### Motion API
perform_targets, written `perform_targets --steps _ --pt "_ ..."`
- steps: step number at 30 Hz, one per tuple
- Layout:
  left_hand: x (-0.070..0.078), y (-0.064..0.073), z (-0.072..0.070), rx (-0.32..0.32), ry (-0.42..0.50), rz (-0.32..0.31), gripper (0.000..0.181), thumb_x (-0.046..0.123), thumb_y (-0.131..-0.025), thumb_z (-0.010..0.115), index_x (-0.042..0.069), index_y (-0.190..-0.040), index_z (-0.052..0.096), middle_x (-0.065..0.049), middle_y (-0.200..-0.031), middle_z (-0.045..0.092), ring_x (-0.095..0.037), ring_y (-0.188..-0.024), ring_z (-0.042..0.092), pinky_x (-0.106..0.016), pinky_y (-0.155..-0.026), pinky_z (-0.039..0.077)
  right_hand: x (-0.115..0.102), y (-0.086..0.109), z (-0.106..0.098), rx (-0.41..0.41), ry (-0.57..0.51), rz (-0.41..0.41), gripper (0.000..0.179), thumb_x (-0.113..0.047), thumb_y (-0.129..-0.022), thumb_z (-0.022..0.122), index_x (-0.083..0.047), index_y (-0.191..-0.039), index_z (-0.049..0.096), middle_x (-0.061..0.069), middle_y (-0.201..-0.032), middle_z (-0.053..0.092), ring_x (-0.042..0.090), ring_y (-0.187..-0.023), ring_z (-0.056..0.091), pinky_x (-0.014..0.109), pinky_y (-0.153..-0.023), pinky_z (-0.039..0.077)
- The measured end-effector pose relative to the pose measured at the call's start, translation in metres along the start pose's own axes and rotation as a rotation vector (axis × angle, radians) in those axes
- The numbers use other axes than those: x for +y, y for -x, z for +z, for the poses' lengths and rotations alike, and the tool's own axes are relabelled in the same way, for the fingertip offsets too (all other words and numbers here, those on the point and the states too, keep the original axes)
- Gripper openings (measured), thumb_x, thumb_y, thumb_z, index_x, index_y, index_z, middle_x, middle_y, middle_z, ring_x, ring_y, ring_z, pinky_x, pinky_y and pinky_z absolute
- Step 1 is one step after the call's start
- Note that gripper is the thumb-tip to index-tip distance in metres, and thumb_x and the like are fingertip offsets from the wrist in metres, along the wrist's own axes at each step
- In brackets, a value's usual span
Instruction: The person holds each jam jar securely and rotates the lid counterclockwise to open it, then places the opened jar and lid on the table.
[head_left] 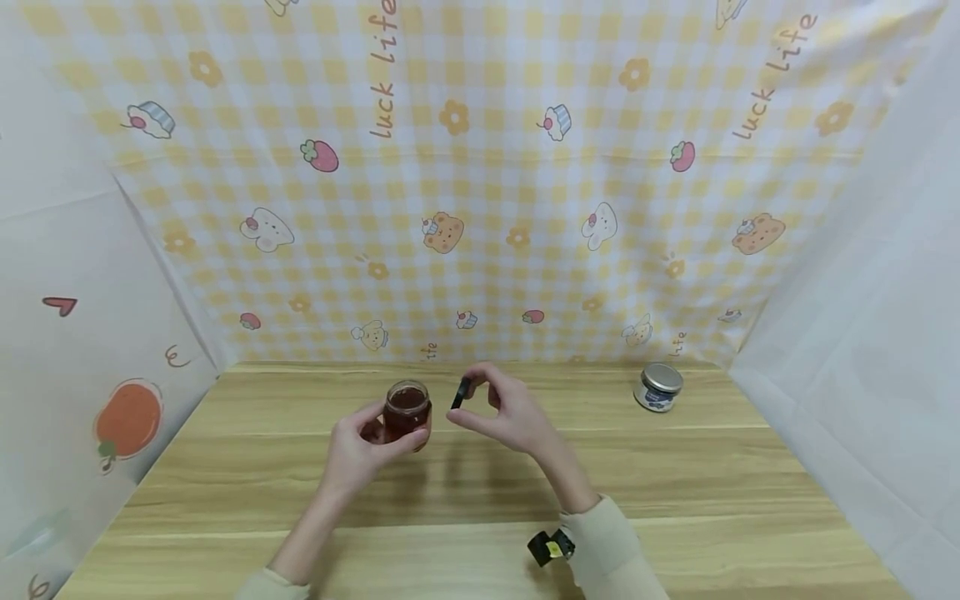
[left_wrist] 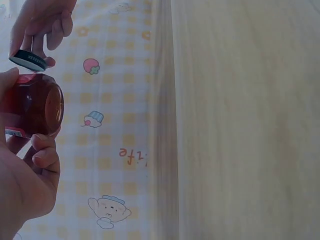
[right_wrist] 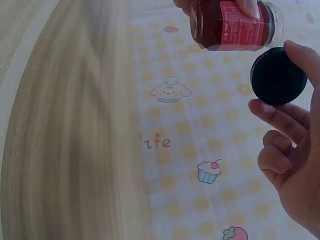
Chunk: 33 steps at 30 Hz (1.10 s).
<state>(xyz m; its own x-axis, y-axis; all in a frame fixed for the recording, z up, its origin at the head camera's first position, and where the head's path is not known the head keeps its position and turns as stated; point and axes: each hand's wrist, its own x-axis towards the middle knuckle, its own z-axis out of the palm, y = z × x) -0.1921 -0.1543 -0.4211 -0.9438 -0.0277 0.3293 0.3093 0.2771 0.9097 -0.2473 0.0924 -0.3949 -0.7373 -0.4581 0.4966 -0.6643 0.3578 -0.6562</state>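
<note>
In the head view my left hand point(head_left: 358, 451) grips a glass jar point(head_left: 408, 414) of dark red-brown contents, its mouth uncovered. A red label with white print shows on the jar point(right_wrist: 235, 27) in the right wrist view. Just right of it, my right hand point(head_left: 513, 412) pinches a black lid point(head_left: 461, 393) by its edge between thumb and fingers. The lid point(right_wrist: 278, 76) is round and apart from the jar's rim. From the left wrist, the lid point(left_wrist: 29, 60) appears beside the jar point(left_wrist: 37, 105), with a pale inner side.
A small jar with a silver lid point(head_left: 658, 387) stands at the back right of the wooden table point(head_left: 712, 500). A black wrist device with a yellow mark point(head_left: 552, 547) sits by the right sleeve. A checked cloth point(head_left: 480, 183) hangs behind the table.
</note>
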Motion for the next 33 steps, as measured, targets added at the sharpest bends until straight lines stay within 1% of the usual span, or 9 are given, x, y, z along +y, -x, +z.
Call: perform_targets --steps 5,12,15,17,20,22,25,28,33 --pt "-0.003 -0.002 -0.004 0.045 -0.044 -0.041 0.046 0.024 -0.072 0.094 0.016 -0.113 0.076 -0.004 -0.076 0.062 -0.013 -0.061 0.052 -0.024 -0.054 0.044 0.003 -0.006 0.008 -0.029 0.016 0.012 0.042 -0.035 -0.086 0.081 -0.014 -0.116 0.063 -0.005 -0.097 0.063 0.011 -0.068 0.044 0.026 -0.061 0.039" --pt "-0.009 -0.005 -0.011 0.080 -0.102 -0.120 0.045 0.033 -0.073 0.093 0.016 -0.111 0.077 -0.006 -0.082 0.063 -0.014 -0.062 0.051 -0.025 -0.055 0.043 0.006 -0.013 0.023 -0.081 0.052 0.053 0.044 -0.037 -0.084 0.082 -0.013 -0.115 0.064 -0.010 -0.094 0.062 0.013 -0.067 0.047 0.024 -0.061 0.039" --pt "-0.011 -0.005 -0.013 0.076 -0.111 -0.143 0.046 0.034 -0.073 0.092 0.015 -0.112 0.077 -0.006 -0.088 0.065 -0.014 -0.063 0.052 -0.025 -0.055 0.043 0.007 -0.015 0.029 -0.104 0.064 0.075 0.046 -0.036 -0.084 0.082 -0.010 -0.117 0.064 -0.008 -0.095 0.063 0.011 -0.063 0.046 0.022 -0.058 0.038" --pt "-0.011 -0.006 -0.015 0.083 -0.118 -0.154 0.048 0.035 -0.073 0.093 0.015 -0.113 0.077 -0.007 -0.092 0.066 -0.014 -0.064 0.053 -0.026 -0.056 0.043 0.008 -0.016 0.033 -0.119 0.075 0.097 0.048 -0.035 -0.083 0.082 -0.009 -0.119 0.064 -0.006 -0.096 0.065 0.005 -0.061 0.043 0.022 -0.056 0.038" --pt "-0.013 -0.008 -0.017 0.090 -0.132 -0.172 0.049 0.035 -0.073 0.093 0.015 -0.114 0.076 -0.008 -0.099 0.067 -0.015 -0.065 0.055 -0.026 -0.056 0.044 0.009 -0.019 0.039 -0.134 0.080 0.135 0.050 -0.034 -0.082 0.082 -0.007 -0.120 0.063 0.001 -0.098 0.068 0.007 -0.059 0.045 0.022 -0.054 0.039" --pt "-0.015 -0.009 -0.019 0.097 -0.149 -0.189 0.049 0.036 -0.073 0.093 0.014 -0.113 0.076 -0.010 -0.105 0.068 -0.016 -0.067 0.057 -0.026 -0.057 0.045 0.010 -0.021 0.043 -0.146 0.099 0.161 0.051 -0.035 -0.081 0.082 -0.008 -0.121 0.062 0.002 -0.100 0.069 0.009 -0.064 0.051 0.022 -0.058 0.041" --pt "-0.017 -0.010 -0.022 0.100 -0.166 -0.223 0.049 0.038 -0.073 0.092 0.014 -0.112 0.076 -0.011 -0.109 0.068 -0.017 -0.068 0.058 -0.028 -0.058 0.046 0.012 -0.024 0.050 -0.165 0.119 0.180 0.053 -0.034 -0.080 0.082 -0.007 -0.121 0.061 0.002 -0.100 0.069 0.018 -0.081 0.063 0.024 -0.070 0.046" --pt "-0.018 -0.010 -0.025 0.098 -0.173 -0.252 0.048 0.040 -0.073 0.091 0.013 -0.110 0.075 -0.011 -0.106 0.068 -0.018 -0.069 0.059 -0.029 -0.060 0.046 0.013 -0.026 0.056 -0.190 0.128 0.207 0.054 -0.031 -0.079 0.082 -0.006 -0.121 0.059 -0.001 -0.099 0.068 0.023 -0.096 0.066 0.026 -0.080 0.047" --pt "-0.019 -0.011 -0.028 0.106 -0.192 -0.274 0.047 0.039 -0.074 0.091 0.012 -0.110 0.075 -0.009 -0.100 0.069 -0.018 -0.069 0.058 -0.030 -0.059 0.045 0.013 -0.027 0.063 -0.224 0.113 0.233 0.053 -0.023 -0.078 0.084 -0.004 -0.120 0.058 0.000 -0.097 0.066 0.022 -0.093 0.065 0.027 -0.080 0.048"
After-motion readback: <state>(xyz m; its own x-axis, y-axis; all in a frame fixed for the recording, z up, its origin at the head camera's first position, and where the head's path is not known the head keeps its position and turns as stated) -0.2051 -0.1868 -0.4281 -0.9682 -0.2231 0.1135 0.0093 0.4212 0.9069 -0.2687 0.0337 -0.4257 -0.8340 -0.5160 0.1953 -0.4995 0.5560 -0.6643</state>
